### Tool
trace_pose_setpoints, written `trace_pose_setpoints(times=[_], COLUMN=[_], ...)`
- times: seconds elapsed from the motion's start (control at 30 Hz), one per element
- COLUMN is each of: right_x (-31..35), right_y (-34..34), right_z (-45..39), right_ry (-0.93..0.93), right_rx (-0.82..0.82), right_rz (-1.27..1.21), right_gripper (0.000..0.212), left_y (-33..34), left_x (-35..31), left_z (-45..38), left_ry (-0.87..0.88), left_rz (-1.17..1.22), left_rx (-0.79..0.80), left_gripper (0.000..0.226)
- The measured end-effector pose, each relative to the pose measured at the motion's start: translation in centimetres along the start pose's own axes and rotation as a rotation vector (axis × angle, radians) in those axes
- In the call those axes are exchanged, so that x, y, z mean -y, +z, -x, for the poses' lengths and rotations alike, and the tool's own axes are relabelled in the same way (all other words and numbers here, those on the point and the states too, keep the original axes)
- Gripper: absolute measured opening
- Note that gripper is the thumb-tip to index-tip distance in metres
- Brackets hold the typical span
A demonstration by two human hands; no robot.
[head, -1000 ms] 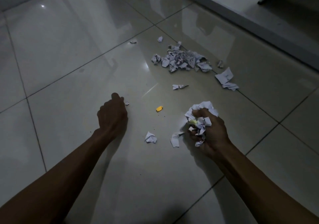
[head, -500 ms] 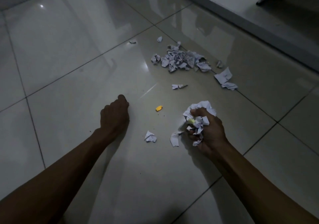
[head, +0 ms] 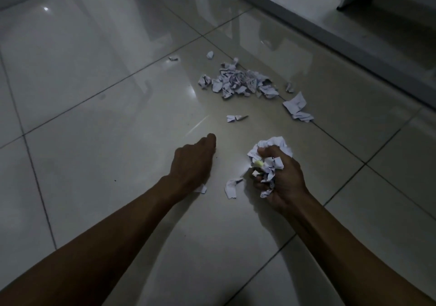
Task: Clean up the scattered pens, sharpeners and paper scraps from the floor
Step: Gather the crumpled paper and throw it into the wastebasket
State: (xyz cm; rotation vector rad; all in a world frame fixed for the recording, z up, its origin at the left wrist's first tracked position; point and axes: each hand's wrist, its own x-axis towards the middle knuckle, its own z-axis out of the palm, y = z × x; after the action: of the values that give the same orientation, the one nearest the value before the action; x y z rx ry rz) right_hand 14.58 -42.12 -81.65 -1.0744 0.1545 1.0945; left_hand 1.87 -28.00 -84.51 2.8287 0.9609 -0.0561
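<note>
On the glossy tiled floor (head: 99,168), a heap of torn paper scraps (head: 238,82) lies ahead, with two larger pieces (head: 297,107) just to its right and a small folded bit (head: 236,118) nearer. The right hand (head: 280,178) is clenched around a crumpled wad of scraps (head: 269,154), one strip (head: 231,187) lying beside it. The left hand (head: 193,164) is curled low over the tile; whether it holds anything cannot be told. A scrap (head: 201,189) peeks out by its wrist.

Scrap pile (head: 238,82) behind hands — floor (head: 94,152) beneath.
</note>
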Motion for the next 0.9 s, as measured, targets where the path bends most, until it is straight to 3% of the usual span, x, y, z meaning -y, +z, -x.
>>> trace_pose_setpoints(times=[0.1,0.2,0.37,0.57,0.63,0.67,0.8,0.9], right_x=[0.1,0.1,0.1,0.1,0.1,0.2,0.4,0.4], right_y=[0.4,0.5,0.2,0.0,-0.1,-0.2,-0.5,-0.7], right_z=[0.2,0.4,0.2,0.3,0.3,0.3,0.1,0.0], right_ry=[-0.037,-0.023,0.048,0.038,0.026,0.025,0.072,0.071], right_rx=[-0.003,-0.016,-0.050,-0.044,-0.032,-0.023,0.011,0.006], right_rz=[0.006,0.001,0.027,0.039,0.032,0.029,0.043,0.015], right_gripper=[0.046,0.042,0.016,0.021,0.024,0.025,0.023,0.023], left_y=[0.2,0.2,0.9,0.7,-0.5,-1.3,-4.0,-3.5], left_x=[-0.4,-0.3,-0.3,-0.4,-0.2,0.0,0.4,1.8], left_z=[-0.3,-0.7,-0.8,-1.8,-2.4,-2.6,-1.8,-0.2], left_ry=[-0.049,-0.111,-0.141,-0.167,-0.200,-0.242,-0.465,-0.294], left_rz=[0.053,0.093,0.054,0.022,0.127,0.327,1.733,2.387], left_rx=[-0.014,-0.029,-0.059,0.043,0.122,0.142,0.246,0.411], left_gripper=[0.016,0.035,0.023,0.017,0.018,0.013,0.023,0.017])
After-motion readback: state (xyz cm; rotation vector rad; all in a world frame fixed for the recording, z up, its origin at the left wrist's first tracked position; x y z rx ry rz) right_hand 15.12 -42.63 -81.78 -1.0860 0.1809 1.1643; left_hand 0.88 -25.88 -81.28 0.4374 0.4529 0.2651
